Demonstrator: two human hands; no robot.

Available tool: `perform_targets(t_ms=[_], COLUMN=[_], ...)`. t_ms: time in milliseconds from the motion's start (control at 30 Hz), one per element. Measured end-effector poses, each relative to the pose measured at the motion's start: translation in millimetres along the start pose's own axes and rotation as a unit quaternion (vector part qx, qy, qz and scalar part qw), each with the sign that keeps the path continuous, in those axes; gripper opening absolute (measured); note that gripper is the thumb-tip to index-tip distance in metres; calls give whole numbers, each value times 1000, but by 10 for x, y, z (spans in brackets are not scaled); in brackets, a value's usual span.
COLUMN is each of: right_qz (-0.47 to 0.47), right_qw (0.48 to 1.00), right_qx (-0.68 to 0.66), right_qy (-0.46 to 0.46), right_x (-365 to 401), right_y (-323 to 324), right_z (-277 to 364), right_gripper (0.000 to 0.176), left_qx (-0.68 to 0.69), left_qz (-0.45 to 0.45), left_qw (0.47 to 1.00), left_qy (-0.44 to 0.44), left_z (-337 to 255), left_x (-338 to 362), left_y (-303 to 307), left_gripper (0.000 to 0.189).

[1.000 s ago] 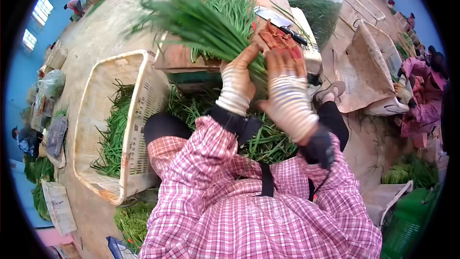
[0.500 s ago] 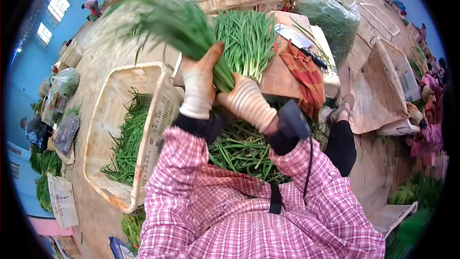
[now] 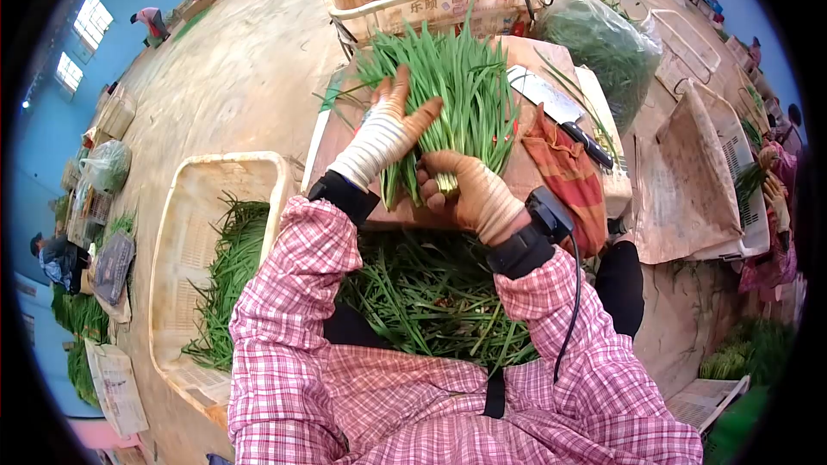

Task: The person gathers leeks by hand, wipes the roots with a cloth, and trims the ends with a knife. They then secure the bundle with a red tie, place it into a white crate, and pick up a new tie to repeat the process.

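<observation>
Lying flat and open, left hand [image 3: 389, 127] covers chives [image 3: 469, 86]; right hand [image 3: 465, 192] clasps their ends.

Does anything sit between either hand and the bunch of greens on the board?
Nothing visible does. The left hand lies flat on the bunch of greens, and the right hand grips its cut ends. The cleaver and the cloth lie to the right of it, not in between.
</observation>
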State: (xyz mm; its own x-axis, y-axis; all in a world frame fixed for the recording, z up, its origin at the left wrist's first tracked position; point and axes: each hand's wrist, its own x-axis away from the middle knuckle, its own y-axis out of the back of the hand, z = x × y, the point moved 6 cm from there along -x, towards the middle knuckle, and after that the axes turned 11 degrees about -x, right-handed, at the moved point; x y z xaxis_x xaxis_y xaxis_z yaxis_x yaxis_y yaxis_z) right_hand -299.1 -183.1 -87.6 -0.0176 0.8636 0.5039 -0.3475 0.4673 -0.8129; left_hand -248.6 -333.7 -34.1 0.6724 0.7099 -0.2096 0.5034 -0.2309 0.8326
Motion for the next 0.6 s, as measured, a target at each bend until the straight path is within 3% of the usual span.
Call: perform_targets(t_ms=[33, 67, 100, 167, 233, 300, 333, 367, 433, 500, 533, 600], right_qz=[94, 180, 217, 151, 71, 97, 122, 125, 262, 186, 182, 181], right_qw=[977, 911, 859, 961, 994, 954, 896, 864, 775, 829, 807, 780], right_qx=[148, 288, 363, 197, 84, 259, 408, 476, 566, 505, 510, 560], right_qy=[122, 235, 288, 120, -15, -113, -128, -103, 103, 154, 234, 214], right_x=[-86, -62, -57, -10, 379, 708, 820, 842, 701, 463, 366, 362], right_y=[-10, -74, -57, 12, -40, 110, 92, 98, -59, -134, -154, -112], right_z=[140, 193, 208, 65, -69, -207, -240, -285, -250, -123, -38, -158], right_gripper=[23, 27, 29, 35, 42, 44, 43, 42, 39, 36, 32, 33], left_qx=[-20, -38, -53, -48, -81, -58, -48, -41, -28, -100, -135, -161], left_qz=[39, 82, 127, 200, 228, 180, 155, 147, 132, 106, 97, 79], left_qw=[998, 990, 978, 961, 941, 947, 949, 949, 948, 935, 928, 927], left_qy=[-54, -106, -156, -183, -238, -260, -272, -277, -288, -322, -334, -330], left_z=[-166, -321, -406, -391, -369, -282, -297, -309, -359, -383, -389, -386], left_x=[-21, 3, 63, 12, -6, -2, 14, 24, 16, 30, 49, 61], left_y=[6, -14, -110, -291, -311, -349, -338, -345, -353, -435, -416, -337], left_gripper=[81, 77, 73, 63, 71, 79, 82, 85, 90, 73, 68, 52])
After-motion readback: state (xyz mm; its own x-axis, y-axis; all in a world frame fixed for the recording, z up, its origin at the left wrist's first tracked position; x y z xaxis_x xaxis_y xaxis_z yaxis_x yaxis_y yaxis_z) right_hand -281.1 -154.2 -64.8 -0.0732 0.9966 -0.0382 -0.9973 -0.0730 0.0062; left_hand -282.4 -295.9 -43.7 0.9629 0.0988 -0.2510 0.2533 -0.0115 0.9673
